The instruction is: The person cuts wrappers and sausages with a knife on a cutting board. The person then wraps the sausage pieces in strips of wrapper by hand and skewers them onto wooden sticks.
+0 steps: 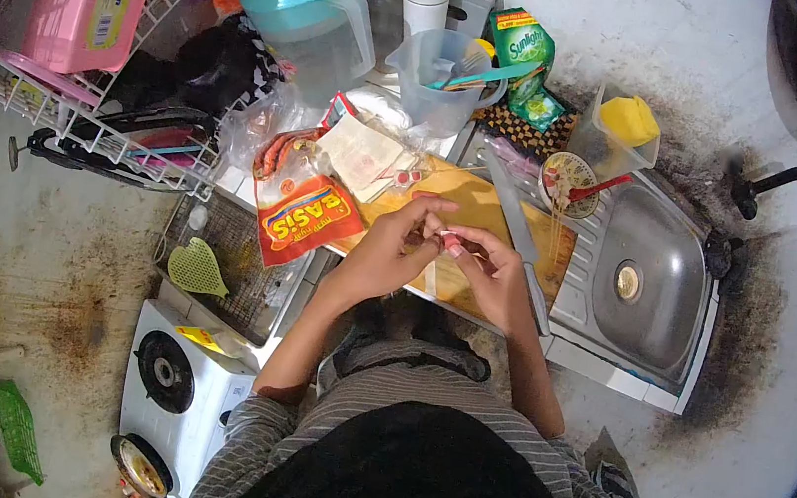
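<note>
Both my hands meet over the wooden cutting board (480,194). My left hand (400,249) and my right hand (495,271) have their fingertips pinched together on a small pinkish-red piece of food (451,243), mostly covered by the fingers. To their right a long knife (518,226) lies across the board. Left of my hands is a red food packet (305,218) with yellow lettering, beside reddish sausages (281,153) in clear plastic. Small red-and-white pieces (407,178) lie near the board's far edge, next to pale paper sheets (360,155).
A patterned bowl (579,200) with thin skewers and a red handle stands by the steel sink (664,272). Behind are a measuring jug (434,94), a lidded pitcher (315,40) and a green Sunlight pouch (523,45). A stove (189,373) and wire rack (87,111) are left.
</note>
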